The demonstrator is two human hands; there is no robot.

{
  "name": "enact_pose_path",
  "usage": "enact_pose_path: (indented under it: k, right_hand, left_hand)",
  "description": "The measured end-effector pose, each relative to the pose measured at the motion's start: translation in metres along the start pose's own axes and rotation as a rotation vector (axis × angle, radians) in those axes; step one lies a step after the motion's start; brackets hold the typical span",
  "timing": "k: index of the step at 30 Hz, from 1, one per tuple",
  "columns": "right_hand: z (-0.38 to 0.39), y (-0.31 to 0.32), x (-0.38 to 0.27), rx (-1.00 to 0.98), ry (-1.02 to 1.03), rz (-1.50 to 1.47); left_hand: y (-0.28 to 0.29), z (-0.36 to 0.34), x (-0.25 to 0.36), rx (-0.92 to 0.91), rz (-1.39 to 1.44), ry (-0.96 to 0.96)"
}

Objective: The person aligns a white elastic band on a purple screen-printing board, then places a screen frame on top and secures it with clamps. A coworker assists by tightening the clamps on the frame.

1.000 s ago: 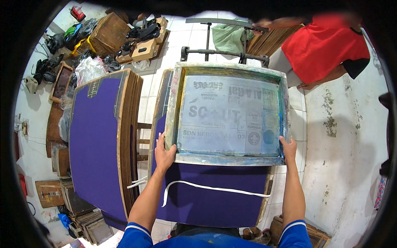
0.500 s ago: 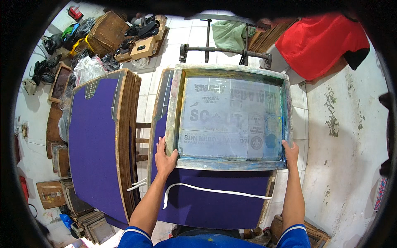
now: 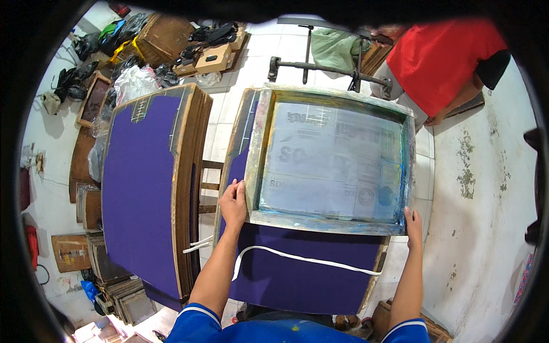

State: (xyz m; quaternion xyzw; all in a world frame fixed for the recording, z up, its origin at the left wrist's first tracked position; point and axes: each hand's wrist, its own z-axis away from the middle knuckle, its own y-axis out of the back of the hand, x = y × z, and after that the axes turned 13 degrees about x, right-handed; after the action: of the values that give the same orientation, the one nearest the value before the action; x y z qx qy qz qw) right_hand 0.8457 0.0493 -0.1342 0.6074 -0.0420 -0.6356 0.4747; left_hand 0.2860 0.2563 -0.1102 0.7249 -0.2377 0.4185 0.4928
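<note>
A wooden-framed printing screen point(image 3: 337, 221) with grey mesh and paint-stained inner edges lies over a stack of boards topped with purple cloth point(image 3: 309, 280). Faint stencil lettering and emblems show on the mesh. At the screen's lower left side, my left hand point(image 3: 233, 207) has its fingers drawn together against the outer wood. My right hand point(image 3: 413, 227) grips the lower right corner between thumb and fingers; some of those fingers are hidden. A white strap point(image 3: 309, 258) crosses the purple cloth below the screen.
Left of the screen stands another purple-topped board stack point(image 3: 143, 194). A metal clamp bar point(image 3: 331, 73) sits beyond the screen's far edge. Red cloth point(image 3: 446, 63) hangs at the far right by a stained white wall point(image 3: 480, 188). Boxes and bags point(image 3: 137, 83) crowd the far left.
My left hand's fingers have gone from stretched along the frame to drawn together at its side. My right hand has shifted slightly outward at its corner. The whole view has shifted and turned a little.
</note>
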Motion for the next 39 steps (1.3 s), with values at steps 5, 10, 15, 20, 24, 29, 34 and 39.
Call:
enact_pose_path:
  k: [5, 10, 15, 20, 24, 29, 34, 39]
  right_hand:
    - [0.049, 0.008, 0.026, -0.057, -0.376, -0.594]
    - [0.062, -0.007, 0.028, 0.009, -0.326, -0.663]
    - [0.06, -0.023, 0.031, 0.163, -0.335, -0.806]
    - [0.066, -0.049, 0.028, 0.338, -0.29, -0.999]
    - [0.069, -0.053, 0.021, 0.383, -0.267, -1.011]
    - [0.07, -0.052, 0.022, 0.357, -0.256, -1.001]
    - [0.073, -0.048, 0.017, 0.364, -0.315, -0.945]
    - [0.075, -0.036, -0.023, 0.597, 0.327, 0.001]
  left_hand:
    - [0.017, -0.01, -0.014, 0.07, -0.05, -0.007]
    - [0.044, -0.029, -0.042, 0.252, -0.03, -0.016]
    - [0.074, -0.039, -0.065, 0.226, -0.208, -0.061]
    - [0.059, -0.022, -0.048, -0.065, -0.139, -0.199]
    - [0.027, -0.007, -0.02, -0.402, -0.064, -0.188]
    - [0.012, 0.003, -0.009, -0.387, -0.093, -0.178]
    - [0.01, 0.006, -0.013, -0.372, -0.03, -0.132]
    - [0.01, 0.007, -0.017, -0.356, -0.046, -0.141]
